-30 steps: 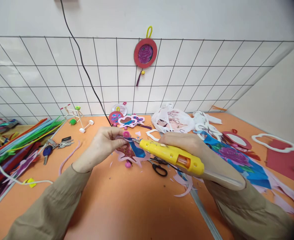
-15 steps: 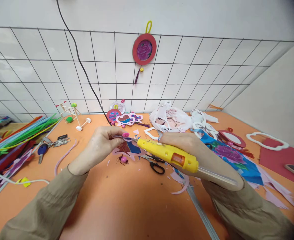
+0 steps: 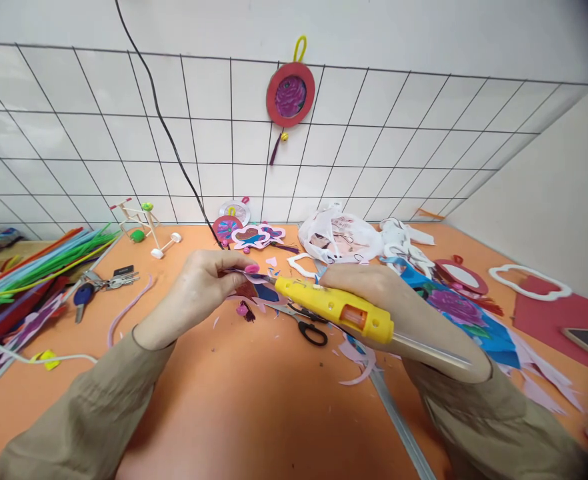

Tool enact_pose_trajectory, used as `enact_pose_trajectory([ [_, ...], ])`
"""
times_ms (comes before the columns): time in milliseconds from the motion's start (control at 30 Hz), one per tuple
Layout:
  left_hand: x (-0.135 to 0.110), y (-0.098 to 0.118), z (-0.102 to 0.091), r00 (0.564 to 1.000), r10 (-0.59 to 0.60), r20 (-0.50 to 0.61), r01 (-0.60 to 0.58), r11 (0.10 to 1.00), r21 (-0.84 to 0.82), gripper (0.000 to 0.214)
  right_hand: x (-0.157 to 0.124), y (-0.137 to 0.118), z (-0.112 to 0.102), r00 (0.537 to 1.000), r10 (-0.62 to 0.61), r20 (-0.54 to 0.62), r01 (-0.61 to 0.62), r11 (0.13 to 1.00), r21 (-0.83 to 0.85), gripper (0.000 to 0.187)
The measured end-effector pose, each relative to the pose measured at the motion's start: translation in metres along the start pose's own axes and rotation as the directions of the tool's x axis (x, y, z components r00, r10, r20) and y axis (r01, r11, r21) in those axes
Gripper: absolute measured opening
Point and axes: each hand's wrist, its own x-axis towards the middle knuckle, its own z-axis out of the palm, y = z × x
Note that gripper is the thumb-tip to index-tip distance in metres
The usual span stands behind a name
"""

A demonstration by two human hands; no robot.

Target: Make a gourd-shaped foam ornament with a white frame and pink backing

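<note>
My left hand (image 3: 201,283) is closed, pinching the edge of a flat paper ornament (image 3: 261,291) with a pink border and a blue and reddish-brown middle. A fuzzy pink loop (image 3: 252,269) stands at its upper edge, by my fingertips. Below the ornament is a pink bell (image 3: 243,309) with dark tassel threads. My right hand (image 3: 361,283) grips a yellow hot glue gun (image 3: 331,308), a clear glue stick (image 3: 431,350) jutting from its back. The gun's nozzle points left and meets the ornament's upper edge; whether glue comes out cannot be seen.
Black-handled scissors (image 3: 313,333) lie just below the gun. Finished ornaments (image 3: 251,237) and a white plastic bag (image 3: 341,233) are at the back. Pipe cleaners (image 3: 49,267) and keys (image 3: 81,297) lie left; floral cloth (image 3: 467,313) and paper scraps lie right. A black cable (image 3: 167,127) hangs behind.
Both hands keep nearly the same hold and place. The pink loop has tipped and looks flatter, and the bell with its tassel has swung slightly. The view has shifted a little.
</note>
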Motion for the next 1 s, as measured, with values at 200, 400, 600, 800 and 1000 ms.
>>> enact_pose_trajectory([
  [200, 0.001, -0.001, 0.0, 0.997, -0.05, 0.061, 0.054, 0.996, -0.066, 0.01, -0.001, 0.0, 0.004, 1.0, -0.02, 0.003, 0.02, 1.0, -0.017, 0.023],
  [400, 0.001, 0.009, -0.004, 0.965, -0.145, 0.218, 0.173, 0.978, -0.116, 0.015, -0.002, -0.002, 0.004, 1.0, -0.016, -0.021, 0.015, 0.999, -0.032, 0.027],
  [600, 0.001, 0.006, -0.006, 0.974, -0.104, 0.199, 0.133, 0.981, -0.142, 0.012, -0.003, -0.003, 0.008, 0.997, -0.031, -0.077, 0.023, 0.993, -0.112, 0.031],
  [800, 0.002, 0.003, -0.008, 0.977, -0.087, 0.195, 0.112, 0.987, -0.117, 0.012, -0.006, -0.005, 0.008, 0.996, -0.033, -0.078, 0.022, 0.989, -0.145, 0.026],
  [1000, 0.001, 0.007, -0.007, 0.979, -0.066, 0.191, 0.083, 0.993, -0.081, 0.011, -0.01, -0.007, 0.009, 0.995, -0.011, -0.097, -0.01, 0.977, -0.212, 0.023],
])
